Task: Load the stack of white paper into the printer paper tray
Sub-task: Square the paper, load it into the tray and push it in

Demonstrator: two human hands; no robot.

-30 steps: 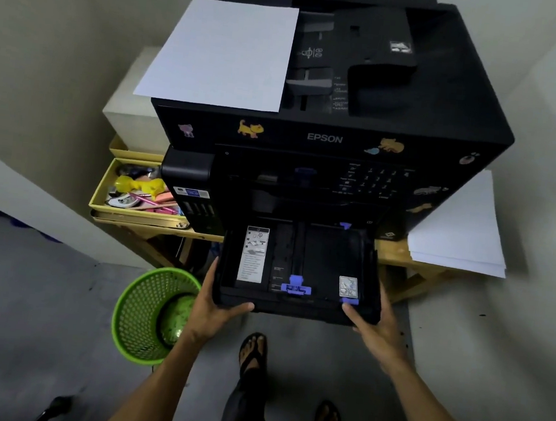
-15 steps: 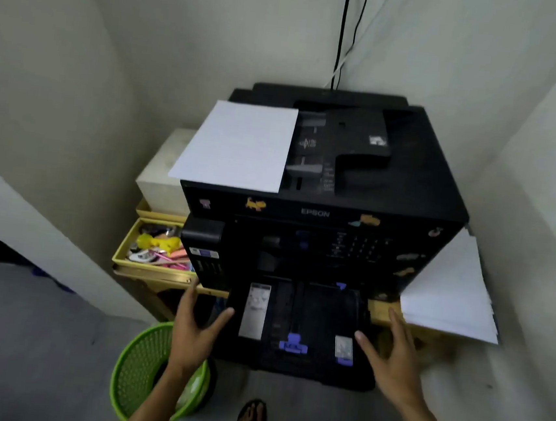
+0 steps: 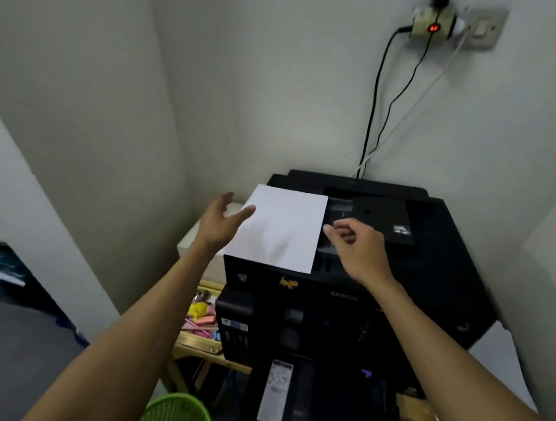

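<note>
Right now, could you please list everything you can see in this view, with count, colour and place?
Printer: one, black, on a wooden table.
White paper: one stack or sheet, on the printer's top, left side.
Paper tray: one, black, pulled out at the printer's front, no paper in it.
Basket: one, green, on the floor, bottom left.
Yellow tray: one, left of the printer, holding small colourful items.
Wall socket: one, above, cables running down.
Left hand: fingers spread, at the paper's left edge.
Right hand: fingers curled, at its right edge.
</note>
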